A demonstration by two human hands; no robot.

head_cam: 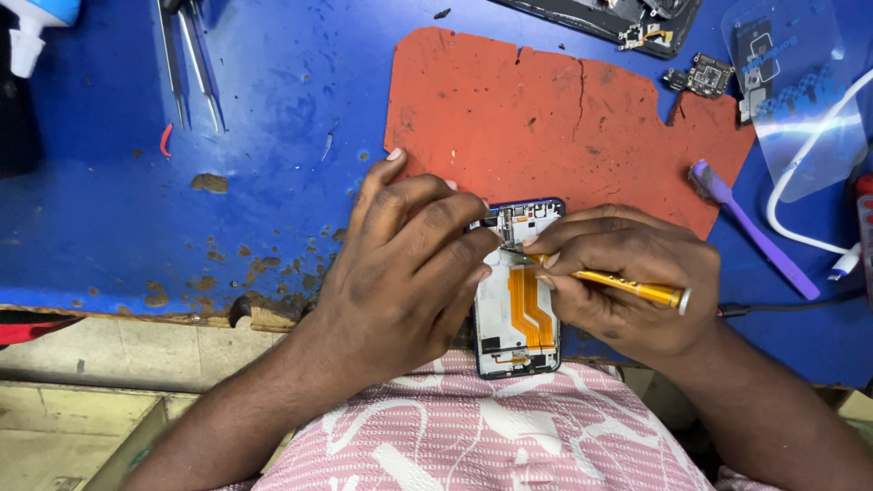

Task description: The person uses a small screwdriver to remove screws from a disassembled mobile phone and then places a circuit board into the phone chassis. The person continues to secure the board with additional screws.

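An opened phone lies face down at the near edge of the blue bench, its back off, showing a white frame and an orange flex cable. My left hand grips the phone's left side near the top. My right hand holds a yellow-handled screwdriver, its tip down on the upper part of the phone by the small circuit board.
A torn red mat lies behind the phone. Tweezers rest at back left. A purple brush, a white cable, a clear plastic sheet and small circuit boards are at right. Another opened phone sits at the back.
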